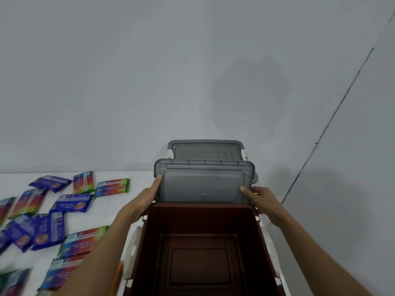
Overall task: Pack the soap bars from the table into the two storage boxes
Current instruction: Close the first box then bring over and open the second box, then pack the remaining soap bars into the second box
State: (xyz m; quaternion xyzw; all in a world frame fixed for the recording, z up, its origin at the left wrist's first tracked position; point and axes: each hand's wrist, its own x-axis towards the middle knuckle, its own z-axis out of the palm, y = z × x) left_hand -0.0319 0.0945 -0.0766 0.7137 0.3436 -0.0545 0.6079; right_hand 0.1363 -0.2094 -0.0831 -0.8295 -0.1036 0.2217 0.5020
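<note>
Lid (204, 184) gripped edgewise by left hand (147, 197), right hand (259, 196).

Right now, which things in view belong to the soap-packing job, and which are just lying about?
Job: open brown storage box; grey lid, held by left hand and right hand; lidded second box behind; wrapped soap bars.
Lying about: thin orange object beside the box.

White table (106, 208) here, with a bunch of wrapped soap bars (72, 202) scattered loose over its left side, some overlapping. On the right sits an open brown storage box (149, 242), and just behind it, by the wall, a second box (206, 153) with a grey lid on.
</note>
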